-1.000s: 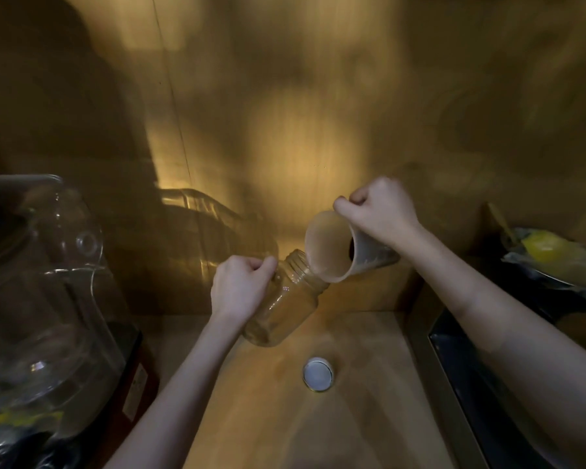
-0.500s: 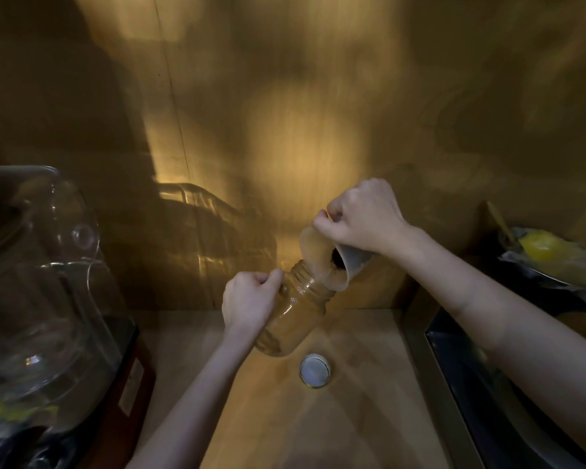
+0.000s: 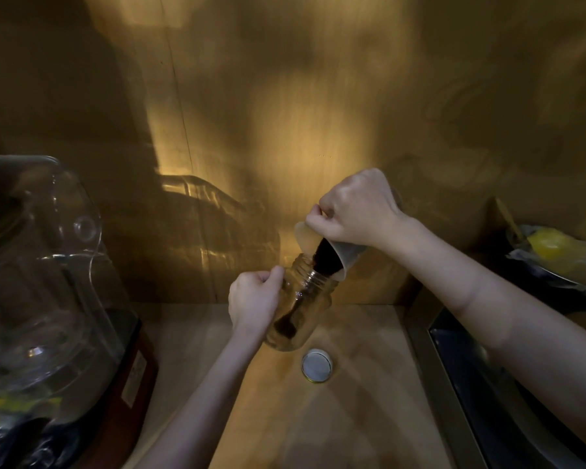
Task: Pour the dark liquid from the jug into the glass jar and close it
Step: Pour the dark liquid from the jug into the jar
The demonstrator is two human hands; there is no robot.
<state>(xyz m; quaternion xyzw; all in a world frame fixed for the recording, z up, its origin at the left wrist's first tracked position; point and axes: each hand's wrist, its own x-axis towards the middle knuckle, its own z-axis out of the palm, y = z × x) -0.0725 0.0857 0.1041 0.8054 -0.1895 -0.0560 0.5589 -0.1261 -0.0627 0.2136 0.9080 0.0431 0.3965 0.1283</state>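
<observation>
Over the wooden counter (image 3: pixel 352 418), my right hand (image 3: pixel 359 208), closed round the jug (image 3: pixel 342 257), has tipped it further so dark liquid (image 3: pixel 322 262) now runs into the tilted glass jar (image 3: pixel 301 306) my left hand (image 3: pixel 254 302) grips, while the lid (image 3: pixel 316 364) waits just beside.

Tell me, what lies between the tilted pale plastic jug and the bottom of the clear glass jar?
In the head view, a stream of dark liquid runs from the jug through the jar mouth, pooling below.
</observation>
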